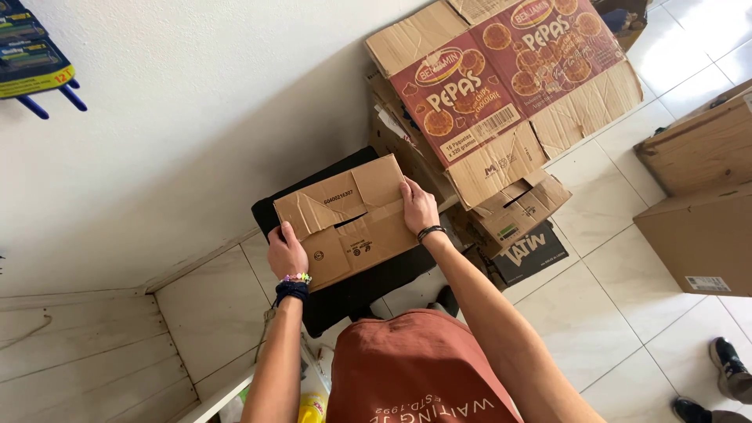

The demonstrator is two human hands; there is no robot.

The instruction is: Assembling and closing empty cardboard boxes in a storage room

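Hands first: the left hand [287,252] closes its grip on the near left edge of a small, creased brown cardboard box [350,219] with folded-over flaps, thumb on top; the right hand [419,207] clasps the far right edge the same way. Both wrists carry bands, beaded and dark on the left, dark on the right. The box rests flat on a black tabletop [368,280], close against a white wall [196,117]. Judging by its dents and loose flaps, it looks light, soft-sided and easy to crush, so its firmer folded edges and corners seem the safest places to hold; the flaps could spring open.

Just beyond the right hand stands a stack of larger flattened brown cartons [501,102], the top one printed red with biscuits. More brown boxes [697,196] sit well apart at the right on a pale tiled floor [611,258]. A dark shoe [730,364] shows at the lower right corner.
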